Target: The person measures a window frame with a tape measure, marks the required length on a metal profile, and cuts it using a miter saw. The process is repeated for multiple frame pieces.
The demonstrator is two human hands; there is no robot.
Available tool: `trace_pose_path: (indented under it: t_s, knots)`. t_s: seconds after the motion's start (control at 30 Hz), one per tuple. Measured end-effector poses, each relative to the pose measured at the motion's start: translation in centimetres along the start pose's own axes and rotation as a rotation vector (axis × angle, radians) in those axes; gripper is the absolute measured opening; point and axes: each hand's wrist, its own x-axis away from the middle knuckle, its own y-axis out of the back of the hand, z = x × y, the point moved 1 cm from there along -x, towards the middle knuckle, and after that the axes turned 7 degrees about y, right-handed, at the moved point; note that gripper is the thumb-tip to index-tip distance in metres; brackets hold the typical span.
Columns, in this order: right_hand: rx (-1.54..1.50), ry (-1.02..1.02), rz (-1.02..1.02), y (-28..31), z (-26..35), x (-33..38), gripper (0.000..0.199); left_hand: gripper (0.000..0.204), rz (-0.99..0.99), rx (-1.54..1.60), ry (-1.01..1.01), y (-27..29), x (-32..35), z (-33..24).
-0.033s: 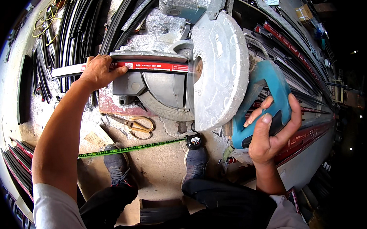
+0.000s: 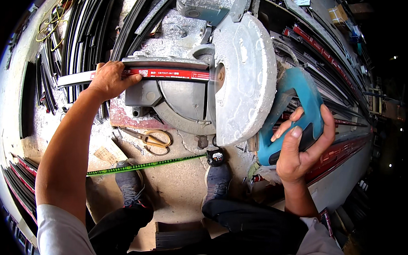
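Your left hand (image 2: pixel 109 79) presses the red-striped profile (image 2: pixel 170 74) flat on the saw base (image 2: pixel 178 101), grip closed over it. Right hand (image 2: pixel 301 147) wraps the blue saw handle (image 2: pixel 301 93); blade guard (image 2: pixel 245 79) sits between.

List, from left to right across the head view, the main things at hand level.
Left hand → red-striped bar → saw guard → blue handle → right hand.

Left hand (image 2: pixel 109 80) grip on glossy red-taped metal strip (image 2: pixel 170 74). Right hand (image 2: pixel 298 152) grip on smooth teal plastic handle (image 2: pixel 305 97); beside it, saw guard (image 2: pixel 245 79) matt dusty cast metal. Floor (image 2: pixel 179 181) rough concrete.
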Motion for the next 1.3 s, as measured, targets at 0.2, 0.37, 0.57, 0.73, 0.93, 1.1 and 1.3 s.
trace_pose_path:
  t_s: [0.2,0.37,0.57,0.73,0.93,1.1,1.3]
  knots:
    - [-0.017,0.005,-0.006,-0.3,-0.4,0.6,0.065,0.083,-0.006,-0.002,0.0,-0.3,0.1,0.3]
    - [0.012,0.018,0.005,-0.2,-0.4,0.9,0.066,0.083,0.038,-0.008,0.005,0.4,0.0,-0.1]
    - [0.003,0.039,-0.002,-0.3,-0.7,1.3,0.065,0.082,-0.004,-0.009,-0.001,0.3,0.3,-0.2]
    - [0.006,0.047,0.004,-0.4,-0.8,1.7,0.065,0.084,0.007,-0.01,-0.004,0.3,0.2,-0.1]
    - [-0.006,0.061,0.008,-0.4,-1.1,2.2,0.068,0.084,-0.024,-0.001,-0.011,0.0,0.2,0.0]
    - [-0.002,0.069,0.004,-0.5,-1.2,2.4,0.068,0.084,-0.001,0.009,-0.008,0.3,0.1,-0.2]
    - [0.0,0.07,0.011,-0.6,-1.3,2.8,0.068,0.089,0.01,0.018,0.016,0.2,0.1,-0.1]
